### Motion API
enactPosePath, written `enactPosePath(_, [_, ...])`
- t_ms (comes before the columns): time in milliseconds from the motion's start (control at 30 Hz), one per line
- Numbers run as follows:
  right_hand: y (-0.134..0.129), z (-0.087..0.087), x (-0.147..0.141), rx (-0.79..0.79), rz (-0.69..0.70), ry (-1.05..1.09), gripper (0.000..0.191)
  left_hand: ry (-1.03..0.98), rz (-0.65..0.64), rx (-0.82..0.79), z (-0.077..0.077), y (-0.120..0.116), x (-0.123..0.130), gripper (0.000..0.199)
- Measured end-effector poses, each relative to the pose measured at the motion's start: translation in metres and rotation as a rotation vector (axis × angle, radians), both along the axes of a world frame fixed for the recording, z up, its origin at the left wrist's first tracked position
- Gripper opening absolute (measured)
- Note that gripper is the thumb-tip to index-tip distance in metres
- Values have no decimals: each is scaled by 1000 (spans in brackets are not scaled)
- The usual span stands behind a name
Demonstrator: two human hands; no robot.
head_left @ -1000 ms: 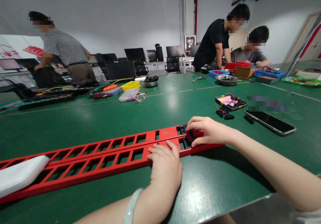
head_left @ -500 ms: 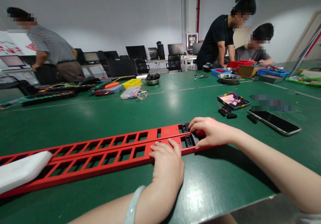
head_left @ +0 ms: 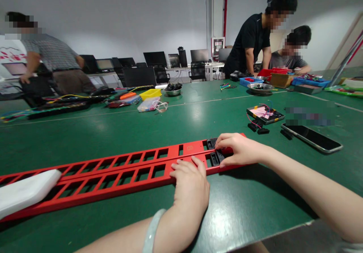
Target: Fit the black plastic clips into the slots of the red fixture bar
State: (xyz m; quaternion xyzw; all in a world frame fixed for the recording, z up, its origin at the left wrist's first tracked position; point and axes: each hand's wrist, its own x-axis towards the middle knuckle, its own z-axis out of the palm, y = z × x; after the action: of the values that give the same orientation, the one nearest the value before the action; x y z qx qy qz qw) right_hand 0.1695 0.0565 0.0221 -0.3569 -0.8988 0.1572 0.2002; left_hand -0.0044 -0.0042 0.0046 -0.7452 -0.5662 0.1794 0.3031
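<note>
A long red slotted frame (head_left: pixel 127 165) lies across the green table, made of two parallel rails with rectangular openings. My left hand (head_left: pixel 191 188), with a pale bracelet at the wrist, rests on the near rail with its fingers spread. At the frame's right end my right hand (head_left: pixel 242 149) grips a black plastic piece (head_left: pixel 218 156) between thumb and fingers. Black inserts (head_left: pixel 211 144) sit in the openings just left of those fingertips. The right hand partly hides the end of the frame. On the frame's left part lies a smooth white block (head_left: pixel 28 192).
Beyond my right hand are a shallow box of wires (head_left: pixel 265 114), small black parts (head_left: pixel 263 131) and a phone (head_left: pixel 313 138). A metal bowl (head_left: pixel 173 91), a yellow tray (head_left: pixel 150 93) and tools stand farther back. Three people are across the room.
The black piece and my right fingertips have shifted slightly left along the frame. My left hand stays on the rail. The person in black has moved a little right.
</note>
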Motion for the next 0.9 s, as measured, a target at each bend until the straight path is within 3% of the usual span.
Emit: enactPosePath(900, [1,-1,1,-30,5,-16,40,13,9,-4,0,1,1,49])
